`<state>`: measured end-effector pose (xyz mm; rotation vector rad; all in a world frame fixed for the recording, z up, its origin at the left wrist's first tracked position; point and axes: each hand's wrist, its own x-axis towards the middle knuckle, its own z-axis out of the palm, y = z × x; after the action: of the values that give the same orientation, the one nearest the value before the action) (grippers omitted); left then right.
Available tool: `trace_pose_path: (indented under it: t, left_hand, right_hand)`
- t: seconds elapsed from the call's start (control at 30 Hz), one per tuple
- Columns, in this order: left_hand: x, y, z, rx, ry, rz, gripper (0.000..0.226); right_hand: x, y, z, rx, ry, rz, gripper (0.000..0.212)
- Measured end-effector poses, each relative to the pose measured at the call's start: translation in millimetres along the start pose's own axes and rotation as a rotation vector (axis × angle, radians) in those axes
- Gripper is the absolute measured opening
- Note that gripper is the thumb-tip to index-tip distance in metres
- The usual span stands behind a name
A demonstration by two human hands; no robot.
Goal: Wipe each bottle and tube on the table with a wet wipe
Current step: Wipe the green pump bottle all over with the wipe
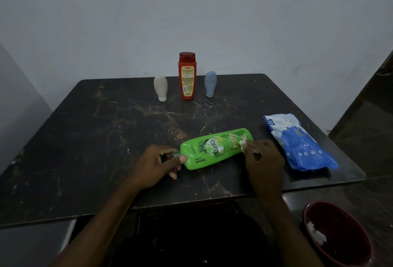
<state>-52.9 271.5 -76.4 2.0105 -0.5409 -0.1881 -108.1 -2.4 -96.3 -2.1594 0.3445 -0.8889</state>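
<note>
A green bottle (pixel 214 148) lies on its side near the front of the dark marble table (pixel 106 134). My left hand (pixel 157 164) grips its cap end, thumb pressed on the bottle. My right hand (pixel 263 160) holds a white wet wipe (pixel 243 144) bunched against the bottle's far end. At the back of the table stand a white tube (pixel 160 88), an upright red bottle (pixel 187 76) and a pale blue tube (pixel 210 83), both tubes resting on their caps.
A blue pack of wet wipes (pixel 297 143) lies at the table's right side. A dark red bin (pixel 338 234) with a used white wipe inside sits on the floor at lower right. A plain wall stands behind the table.
</note>
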Motion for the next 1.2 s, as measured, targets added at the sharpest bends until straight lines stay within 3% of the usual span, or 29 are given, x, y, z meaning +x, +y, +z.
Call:
trace_pose_path:
  t: [0.17,0.3,0.47,0.53,0.7,0.93,1.07,1.2]
  left_hand:
    - [0,1,1,0.027,0.008,0.013,0.025]
    - [-1,2,2,0.049,0.019,0.026,0.028]
    - [-1,-1,1,0.055,0.010,0.014,0.026]
    - [-1,-1,1,0.040,0.007,0.014,0.024]
    - [0,-2,2,0.032,-0.005,0.027,0.025]
    - [-3,1,1,0.062,0.010,0.034,0.022]
    - [-4,0,0,0.029,-0.004,0.026,0.022]
    - [-1,-3,0,0.023,-0.021,0.037,0.025]
  right_hand:
    - [-37,-34,29,-0.002,-0.129,-0.083,0.017]
    - [-79,-67,53,0.116,-0.258,-0.284,0.020]
    - [-75,-62,48,0.144,-0.235,-0.325,0.017]
    - [-66,-51,42,0.100,-0.226,-0.305,0.016]
    - [-40,-29,31,0.050,-0.119,0.002,0.020]
    - [-81,-79,53,0.072,-0.233,-0.305,0.019]
    - [-63,-52,40,0.008,-0.215,-0.230,0.019]
    - [-15,-7,6,-0.025,-0.049,-0.022,0.013]
